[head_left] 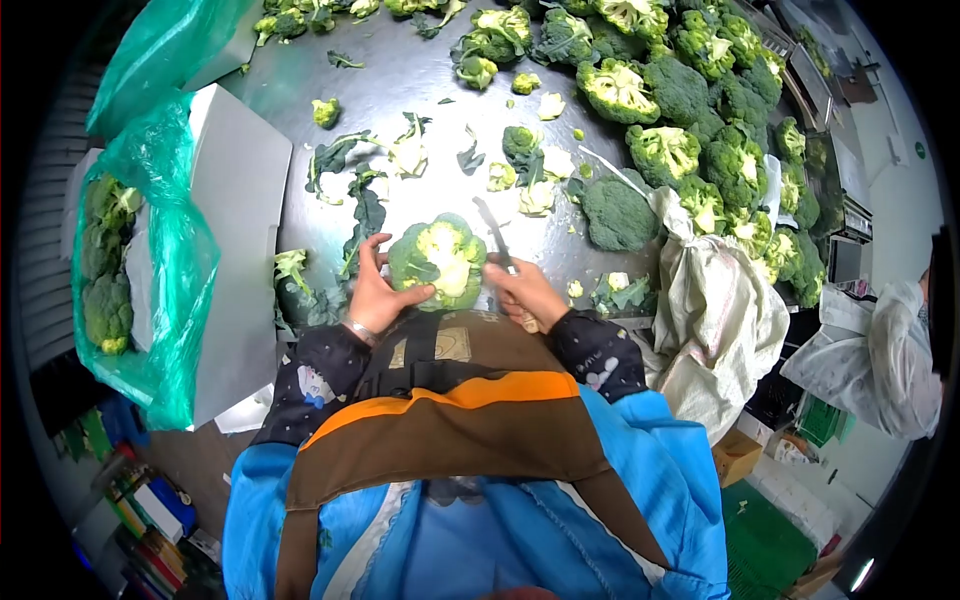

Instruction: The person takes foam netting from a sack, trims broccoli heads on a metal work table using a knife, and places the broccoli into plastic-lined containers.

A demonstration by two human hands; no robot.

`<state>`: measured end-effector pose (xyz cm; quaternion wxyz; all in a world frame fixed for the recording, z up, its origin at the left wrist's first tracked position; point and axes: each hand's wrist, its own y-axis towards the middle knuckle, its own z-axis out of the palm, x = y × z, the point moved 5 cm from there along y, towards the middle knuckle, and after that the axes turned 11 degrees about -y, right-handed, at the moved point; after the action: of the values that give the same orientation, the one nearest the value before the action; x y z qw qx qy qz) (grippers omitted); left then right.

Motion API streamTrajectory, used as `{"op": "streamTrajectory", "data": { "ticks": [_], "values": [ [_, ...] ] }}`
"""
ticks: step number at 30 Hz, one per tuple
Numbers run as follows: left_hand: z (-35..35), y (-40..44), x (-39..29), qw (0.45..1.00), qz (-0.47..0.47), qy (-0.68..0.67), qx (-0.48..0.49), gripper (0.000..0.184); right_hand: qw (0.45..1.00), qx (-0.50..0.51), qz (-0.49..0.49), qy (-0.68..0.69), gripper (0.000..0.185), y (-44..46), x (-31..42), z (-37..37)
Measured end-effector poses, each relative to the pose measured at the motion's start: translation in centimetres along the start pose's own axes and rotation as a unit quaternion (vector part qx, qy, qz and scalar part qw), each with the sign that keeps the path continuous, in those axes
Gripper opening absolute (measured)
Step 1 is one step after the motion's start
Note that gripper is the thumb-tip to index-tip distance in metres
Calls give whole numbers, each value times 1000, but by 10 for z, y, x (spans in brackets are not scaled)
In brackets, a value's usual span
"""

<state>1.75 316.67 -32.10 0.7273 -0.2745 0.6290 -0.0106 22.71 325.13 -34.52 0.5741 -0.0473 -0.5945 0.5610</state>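
Observation:
A broccoli head (440, 258) rests at the table's near edge, cut stem side facing up. My left hand (380, 298) grips it from the left, thumb on the near side and fingers at the far left. In my right hand (530, 292) is a knife (491, 222), its blade pointing away from me and standing just right of the broccoli head. Part of the knife's handle shows below my fingers. Beyond both hands lie trimmed stem pieces (536, 198) and broccoli leaves (368, 215).
A large heap of broccoli (690, 100) covers the metal table (400, 70) at the right. On the left stands a box (240, 170) lined with a green plastic bag (190, 270), with broccoli inside. A white woven sack (715, 310) hangs over the right edge.

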Motion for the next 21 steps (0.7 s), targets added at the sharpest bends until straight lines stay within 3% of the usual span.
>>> {"op": "streamTrajectory", "data": {
  "ticks": [2, 4, 5, 9, 11, 14, 16, 19, 21],
  "values": [
    [2, 3, -2, 999, 35, 38, 16, 98, 986, -27, -78, -145, 56, 12, 17, 13],
    [2, 1, 0, 995, 59, 78, 33, 105, 975, -71, -146, -151, 54, 6, 51, 16],
    [4, 0, -6, 997, 16, 71, 36, 111, 960, -89, -179, -198, 54, 7, 65, 15],
    [14, 17, -50, 923, 247, 294, 4, 116, 875, -68, -356, -322, 52, 38, 86, 22],
    [20, 39, -46, 944, 187, 267, 51, 116, 826, -101, -386, -398, 47, 43, 89, 24],
    [19, 52, -42, 964, 124, 224, 73, 112, 854, -204, -324, -353, 39, 12, 80, -2],
    [17, 49, -38, 964, 106, 234, 73, 110, 826, -207, -210, -480, 30, -23, 74, -7],
    [19, 44, -36, 961, 120, 242, 59, 102, 788, -173, -253, -534, 24, -38, 29, -18],
    [20, 41, -37, 961, 132, 237, 61, 97, 804, -143, -224, -533, 22, -40, 21, -25]
  ]
}}
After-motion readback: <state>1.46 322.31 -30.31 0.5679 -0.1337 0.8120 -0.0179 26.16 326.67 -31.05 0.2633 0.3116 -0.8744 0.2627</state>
